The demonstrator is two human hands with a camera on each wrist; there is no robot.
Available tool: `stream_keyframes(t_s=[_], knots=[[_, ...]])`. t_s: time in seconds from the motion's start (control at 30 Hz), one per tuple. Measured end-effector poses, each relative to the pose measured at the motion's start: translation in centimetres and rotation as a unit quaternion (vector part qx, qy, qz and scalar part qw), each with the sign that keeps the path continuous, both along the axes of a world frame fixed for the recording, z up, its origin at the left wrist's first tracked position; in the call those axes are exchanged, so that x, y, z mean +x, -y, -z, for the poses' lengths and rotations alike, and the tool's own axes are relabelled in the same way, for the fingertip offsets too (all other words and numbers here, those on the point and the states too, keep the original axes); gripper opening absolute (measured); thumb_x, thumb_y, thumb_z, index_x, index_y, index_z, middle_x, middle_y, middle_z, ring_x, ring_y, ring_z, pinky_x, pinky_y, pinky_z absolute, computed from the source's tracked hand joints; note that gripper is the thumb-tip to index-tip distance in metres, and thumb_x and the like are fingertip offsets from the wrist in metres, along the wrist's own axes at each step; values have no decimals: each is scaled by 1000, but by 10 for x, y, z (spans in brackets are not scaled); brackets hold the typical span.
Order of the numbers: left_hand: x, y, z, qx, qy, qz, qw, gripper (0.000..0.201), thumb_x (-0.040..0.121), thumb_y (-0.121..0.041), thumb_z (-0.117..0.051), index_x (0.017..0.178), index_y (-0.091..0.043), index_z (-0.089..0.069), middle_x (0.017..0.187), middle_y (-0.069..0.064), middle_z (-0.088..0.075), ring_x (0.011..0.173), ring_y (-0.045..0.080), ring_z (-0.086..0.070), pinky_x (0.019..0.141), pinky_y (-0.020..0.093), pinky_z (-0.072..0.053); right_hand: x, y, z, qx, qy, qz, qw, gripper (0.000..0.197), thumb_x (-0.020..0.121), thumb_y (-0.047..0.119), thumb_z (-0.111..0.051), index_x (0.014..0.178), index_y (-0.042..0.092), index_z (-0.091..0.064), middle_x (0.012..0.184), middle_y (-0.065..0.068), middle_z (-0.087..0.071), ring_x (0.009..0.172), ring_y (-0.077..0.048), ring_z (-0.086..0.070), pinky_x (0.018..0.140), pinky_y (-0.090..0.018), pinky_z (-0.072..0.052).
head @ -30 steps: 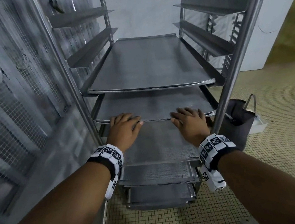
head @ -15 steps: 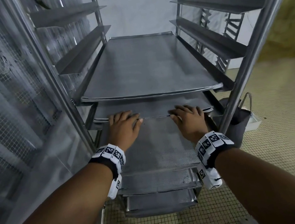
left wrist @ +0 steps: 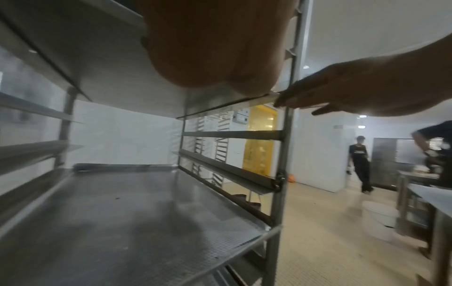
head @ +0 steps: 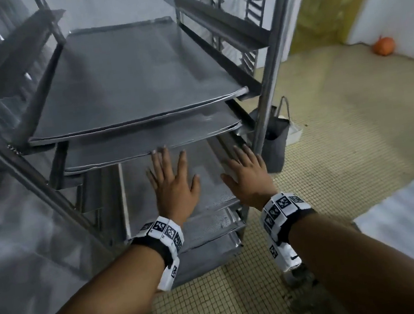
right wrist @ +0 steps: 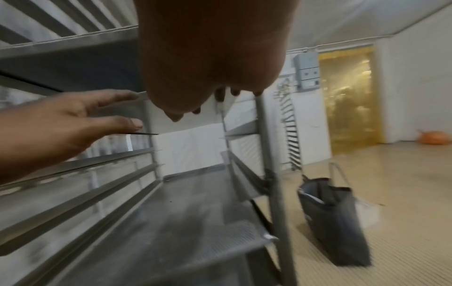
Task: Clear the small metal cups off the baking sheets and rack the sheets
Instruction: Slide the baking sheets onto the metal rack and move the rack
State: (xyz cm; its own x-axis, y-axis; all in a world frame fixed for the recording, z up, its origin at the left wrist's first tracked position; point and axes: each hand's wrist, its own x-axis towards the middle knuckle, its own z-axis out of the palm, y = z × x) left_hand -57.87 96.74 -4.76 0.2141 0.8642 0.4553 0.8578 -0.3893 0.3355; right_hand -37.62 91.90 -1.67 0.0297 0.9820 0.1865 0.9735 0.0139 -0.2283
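Note:
No small metal cups are in view. Several baking sheets sit in the metal rack [head: 268,71]: a top sheet [head: 134,82], a second sheet [head: 147,144] just below, and a perforated sheet [head: 137,191] under my hands. My left hand [head: 170,177] is flat with spread fingers, and its fingertips reach the second sheet's front edge. My right hand [head: 248,175] is also flat, fingers straight, by the right-hand rail. In the left wrist view my right hand's [left wrist: 342,91] fingertips lie at that sheet's front corner. Neither hand holds anything.
A dark bag [head: 276,143] hangs or stands by the rack's right post. More sheets [head: 207,256] fill the lowest slots. An orange object [head: 383,46] lies by the far wall. A white-covered surface [head: 412,223] is at my right. A person [left wrist: 362,164] walks in the background.
My fingers, curled at the second sheet's front edge before, have straightened out. That sheet sits deeper in the rack. My view has swung to the right.

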Motion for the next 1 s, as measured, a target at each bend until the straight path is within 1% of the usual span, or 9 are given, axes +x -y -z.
stream_keyframes(t_s=[0.03,0.1,0.13,0.2,0.3,0.43,0.67,0.83,1.0], knots=[[14,5,0,-11,-6,26,1000,64,95,-45,-54,153,-19,-42,168,18,-20,156,43,-6,121,63,-4,16,16,3,-17,-1,26,1000,48,99,52,-43,142,30,-50,162,-6,-26,152,-29,-14,121,-52,-15],[46,20,-2,-23,-5,97,995,52,94,-43,-54,135,-11,-61,146,21,-53,141,47,-41,116,61,-28,52,55,10,-50,-14,82,995,42,98,52,-45,131,29,-59,151,-4,-45,143,-30,-31,115,-50,-28],[64,31,-3,-35,10,130,991,47,93,-42,-53,124,-9,-68,129,20,-66,123,46,-57,105,55,-42,70,77,13,-65,-26,113,991,42,98,53,-45,127,28,-61,144,-3,-52,137,-28,-39,110,-48,-33],[103,61,-9,-86,33,173,981,34,94,-36,-59,113,-12,-73,108,14,-75,98,41,-68,84,45,-54,107,127,19,-89,-52,177,979,42,98,54,-44,123,26,-63,130,-2,-62,124,-27,-50,101,-44,-42],[165,109,-10,-155,20,227,961,27,94,-35,-60,111,-16,-72,105,9,-76,96,38,-67,77,41,-54,159,212,25,-99,-92,278,951,40,96,53,-48,118,25,-65,116,-3,-68,112,-28,-59,88,-38,-50],[245,181,-4,-203,-28,324,923,28,92,-40,-57,110,-23,-71,98,3,-76,92,35,-67,77,40,-56,218,335,36,-103,-143,395,902,36,95,48,-51,117,24,-66,117,-2,-69,110,-26,-61,85,-35,-51],[345,267,27,-276,-191,405,851,46,94,-46,-61,133,-22,-62,130,4,-66,112,24,-64,92,36,-53,277,509,49,-101,-202,544,808,37,92,49,-54,117,25,-66,120,-1,-69,109,-24,-63,90,-36,-52],[382,281,38,-274,-274,404,828,56,91,-47,-62,140,-22,-56,143,9,-53,126,30,-55,105,44,-47,293,573,60,-95,-258,601,751,46,92,44,-60,132,20,-57,127,-6,-65,110,-24,-63,95,-36,-50],[418,259,46,-286,-318,387,817,63,83,-46,-66,141,-23,-55,143,9,-52,126,32,-53,103,47,-49,309,577,74,-86,-303,615,723,61,90,42,-64,142,16,-48,136,-9,-59,116,-26,-61,97,-38,-50]])
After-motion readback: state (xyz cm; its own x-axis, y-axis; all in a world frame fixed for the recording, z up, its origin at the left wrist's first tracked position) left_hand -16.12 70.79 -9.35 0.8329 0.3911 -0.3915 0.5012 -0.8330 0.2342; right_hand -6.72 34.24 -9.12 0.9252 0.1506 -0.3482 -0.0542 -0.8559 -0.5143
